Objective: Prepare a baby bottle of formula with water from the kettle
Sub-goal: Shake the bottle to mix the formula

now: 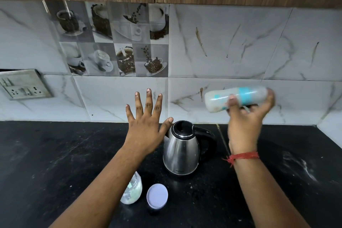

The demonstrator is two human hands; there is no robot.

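Black stone worktop (55, 153) runs under my arms, dusted with pale powder marks. Nearest me stand a clear jar (132, 192) of white powder, partly hidden by my left forearm, and just beside it a small dark container with a lilac lid (157, 196). Behind them sits the steel kettle (182, 152), lid closed, black handle turned to my right. My left hand (146, 126) hovers spread wide above the worktop, holding nothing, its thumb close to the kettle's spout. My right hand (248, 114), a red thread at the wrist, is raised before the marble wall tiles (240, 52) and grips the baby bottle (236, 98), which lies on its side in the air, blurred. I judge I am shaking the mix. Plastic like this is light and stiff but smooth, so I would keep my fingers wrapped around its middle, near the turquoise band, and steer clear of the soft teat end.
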